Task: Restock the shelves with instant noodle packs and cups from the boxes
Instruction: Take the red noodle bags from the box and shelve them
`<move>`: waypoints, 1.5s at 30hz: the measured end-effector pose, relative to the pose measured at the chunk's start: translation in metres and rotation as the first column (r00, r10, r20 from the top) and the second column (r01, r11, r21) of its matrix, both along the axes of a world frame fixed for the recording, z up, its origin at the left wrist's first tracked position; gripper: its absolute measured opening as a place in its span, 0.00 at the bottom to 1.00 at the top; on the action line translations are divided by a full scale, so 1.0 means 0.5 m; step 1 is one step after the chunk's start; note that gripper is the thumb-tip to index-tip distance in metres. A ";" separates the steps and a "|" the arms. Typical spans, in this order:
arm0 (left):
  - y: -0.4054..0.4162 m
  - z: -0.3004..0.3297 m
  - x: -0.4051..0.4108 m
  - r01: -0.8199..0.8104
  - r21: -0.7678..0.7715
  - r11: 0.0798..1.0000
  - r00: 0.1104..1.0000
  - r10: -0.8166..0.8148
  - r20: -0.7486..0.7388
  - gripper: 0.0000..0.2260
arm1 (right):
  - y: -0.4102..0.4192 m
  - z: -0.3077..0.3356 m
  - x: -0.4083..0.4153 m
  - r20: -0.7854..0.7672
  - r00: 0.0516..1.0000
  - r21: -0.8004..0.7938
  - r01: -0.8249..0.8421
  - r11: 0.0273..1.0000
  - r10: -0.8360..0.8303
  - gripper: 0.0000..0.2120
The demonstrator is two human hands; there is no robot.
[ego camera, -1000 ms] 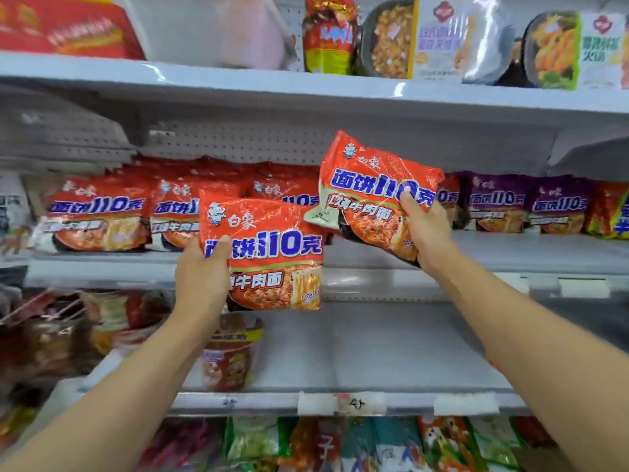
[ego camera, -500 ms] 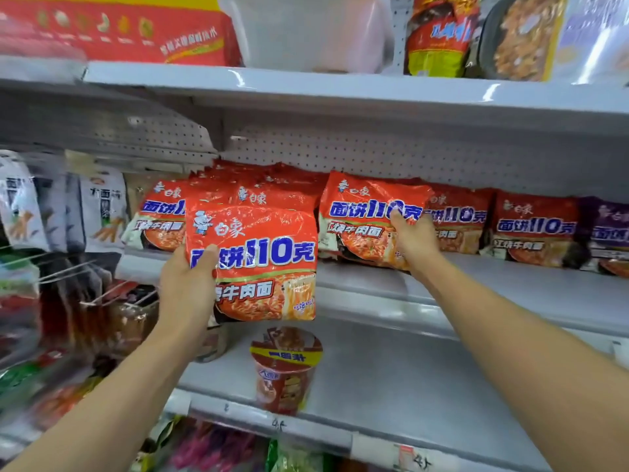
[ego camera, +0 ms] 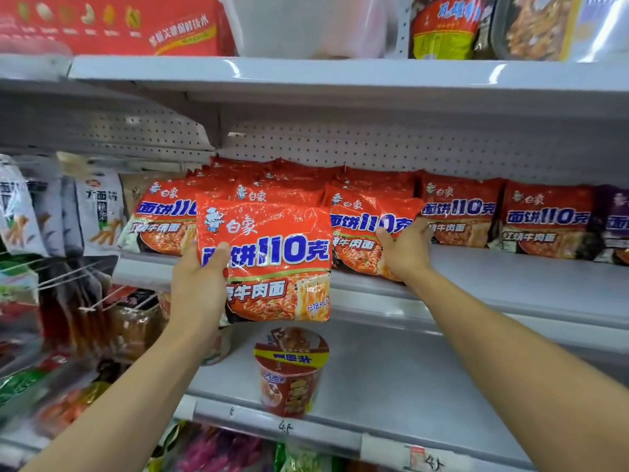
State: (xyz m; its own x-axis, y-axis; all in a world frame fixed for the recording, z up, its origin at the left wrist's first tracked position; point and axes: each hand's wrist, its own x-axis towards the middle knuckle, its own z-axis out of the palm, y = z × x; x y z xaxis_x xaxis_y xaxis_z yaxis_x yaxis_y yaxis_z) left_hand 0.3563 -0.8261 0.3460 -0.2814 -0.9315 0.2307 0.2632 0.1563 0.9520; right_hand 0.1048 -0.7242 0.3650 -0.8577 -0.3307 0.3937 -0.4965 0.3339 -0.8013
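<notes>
Head view of a shop shelving bay. The left hand [ego camera: 200,284] grips a red instant noodle pack [ego camera: 269,260] by its left edge — thumb across the front, fingers behind — and holds it upright in the air in front of the middle shelf [ego camera: 510,277]. The right hand [ego camera: 406,252] is closed on the lower right corner of a second red noodle pack [ego camera: 366,229], which rests tilted on the middle shelf within the row of matching red packs [ego camera: 459,212]; a purple pack [ego camera: 612,219] adjoins the row at far right. On the lower shelf [ego camera: 425,379] stands a single red noodle cup [ego camera: 291,373], directly below the pack in the air. Grey snack bags [ego camera: 98,212] hang at left.
</notes>
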 end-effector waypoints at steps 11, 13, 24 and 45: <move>0.059 0.016 -0.086 0.140 -0.038 0.989 0.990 -0.141 -0.011 0.08 | 0.139 0.014 0.005 -0.156 0.986 0.173 -0.032 0.984 0.059 0.41; 0.084 0.021 -0.115 0.167 -0.059 0.984 0.986 -0.168 -0.007 0.05 | 0.176 0.016 -0.001 -0.187 0.982 0.211 -0.001 0.978 0.041 0.38; 0.212 0.078 -0.328 0.302 -0.159 0.940 0.953 -0.291 0.088 0.23 | 0.370 0.034 -0.116 -0.237 0.964 0.276 0.182 0.944 -0.117 0.31; 0.190 0.085 -0.807 0.198 -0.049 0.979 0.977 -0.193 0.091 0.11 | 0.438 0.022 -0.482 -0.208 0.977 0.398 0.037 0.917 0.051 0.28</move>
State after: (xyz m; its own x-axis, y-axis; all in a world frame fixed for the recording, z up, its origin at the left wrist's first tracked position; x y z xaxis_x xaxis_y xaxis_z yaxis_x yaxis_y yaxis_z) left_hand -0.0470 -0.7313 0.3885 -0.4776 -0.8425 0.2491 0.2122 0.1645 0.9633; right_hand -0.1362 -0.5051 0.3757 -0.7668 -0.5031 0.3986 -0.6419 0.5984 -0.4795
